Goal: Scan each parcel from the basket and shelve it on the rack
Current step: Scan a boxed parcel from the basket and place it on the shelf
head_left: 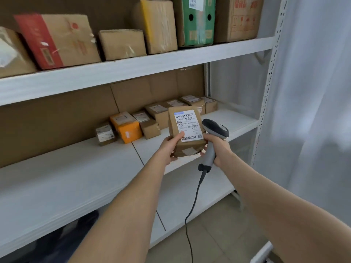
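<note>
Cardboard parcel (187, 128) (boxy, white-labelled) held in left hand (169, 148) fingers; right hand (220, 149) fingers wrap the grey scanner (213, 127).

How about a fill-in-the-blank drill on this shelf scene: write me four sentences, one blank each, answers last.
1. The left hand holds a parcel with a ____ label.
2. The right hand grips the scanner by its ____.
3. One small box on the middle shelf is bright ____.
4. The top-shelf box with two round holes is ____.
Missing words: white; handle; orange; green.
</note>
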A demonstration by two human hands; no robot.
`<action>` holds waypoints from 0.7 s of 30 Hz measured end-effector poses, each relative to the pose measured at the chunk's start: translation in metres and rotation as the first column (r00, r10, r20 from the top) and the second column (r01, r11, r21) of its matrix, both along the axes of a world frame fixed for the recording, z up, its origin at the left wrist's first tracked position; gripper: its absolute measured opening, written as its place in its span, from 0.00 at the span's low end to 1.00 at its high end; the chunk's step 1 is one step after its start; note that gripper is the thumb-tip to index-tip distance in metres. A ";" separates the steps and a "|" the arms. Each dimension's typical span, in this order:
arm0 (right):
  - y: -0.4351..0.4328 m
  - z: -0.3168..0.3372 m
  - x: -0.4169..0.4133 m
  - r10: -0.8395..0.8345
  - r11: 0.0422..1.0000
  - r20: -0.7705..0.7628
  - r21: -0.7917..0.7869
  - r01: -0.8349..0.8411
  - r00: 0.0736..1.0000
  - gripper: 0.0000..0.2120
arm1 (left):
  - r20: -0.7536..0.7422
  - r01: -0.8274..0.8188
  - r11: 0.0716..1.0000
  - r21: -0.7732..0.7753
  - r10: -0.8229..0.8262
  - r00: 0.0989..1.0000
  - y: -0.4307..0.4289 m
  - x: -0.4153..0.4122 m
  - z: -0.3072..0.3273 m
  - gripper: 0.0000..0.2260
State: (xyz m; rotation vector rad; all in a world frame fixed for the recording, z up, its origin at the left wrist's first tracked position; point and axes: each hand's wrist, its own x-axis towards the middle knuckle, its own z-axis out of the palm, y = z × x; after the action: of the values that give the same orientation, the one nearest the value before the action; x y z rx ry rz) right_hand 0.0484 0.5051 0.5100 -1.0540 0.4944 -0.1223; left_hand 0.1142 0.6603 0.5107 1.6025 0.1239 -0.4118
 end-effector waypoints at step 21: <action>0.210 0.024 0.079 0.265 0.962 -0.003 0.071 -0.264 0.964 0.18 | 0.036 -0.303 0.952 0.033 0.302 0.953 0.222 0.028 0.017 0.24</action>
State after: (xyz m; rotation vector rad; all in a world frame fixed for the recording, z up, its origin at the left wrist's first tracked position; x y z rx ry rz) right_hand 0.1272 0.7147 0.5340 -1.0430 0.3621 0.1381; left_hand 0.1423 0.8821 0.5275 1.5952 0.3512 -0.1473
